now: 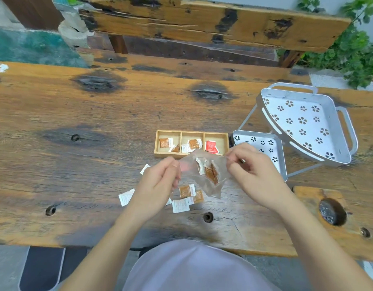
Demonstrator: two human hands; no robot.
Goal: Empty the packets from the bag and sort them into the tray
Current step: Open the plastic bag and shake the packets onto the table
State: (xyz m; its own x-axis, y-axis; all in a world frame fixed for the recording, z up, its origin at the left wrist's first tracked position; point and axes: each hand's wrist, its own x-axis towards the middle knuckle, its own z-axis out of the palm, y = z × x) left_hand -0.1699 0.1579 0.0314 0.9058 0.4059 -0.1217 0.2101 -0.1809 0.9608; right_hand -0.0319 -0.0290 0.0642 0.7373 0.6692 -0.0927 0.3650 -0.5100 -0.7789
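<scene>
Head view: both hands pinch a clear plastic bag (pixel 204 173) above the tabletop (pixel 97 114), left hand (pixel 160 181) at one edge, right hand (pixel 247 166) at the other. Brown packets (pixel 210 173) sit inside the bag. Behind it, the wooden tray (pixel 191 144) holds brown packets in its left and middle compartments, a red packet (pixel 211 147) in the right. Loose packets (pixel 184 198) lie under the bag

A weathered wooden counter (pixel 97 160) is seen carrying a three-compartment wooden tray (pixel 191 157) just beyond the fingers (pixel 175 164), loose packets (pixel 184 196) scattered beneath them, and a white perforated rack (pixel 303 124) beyond and to their right.
</scene>
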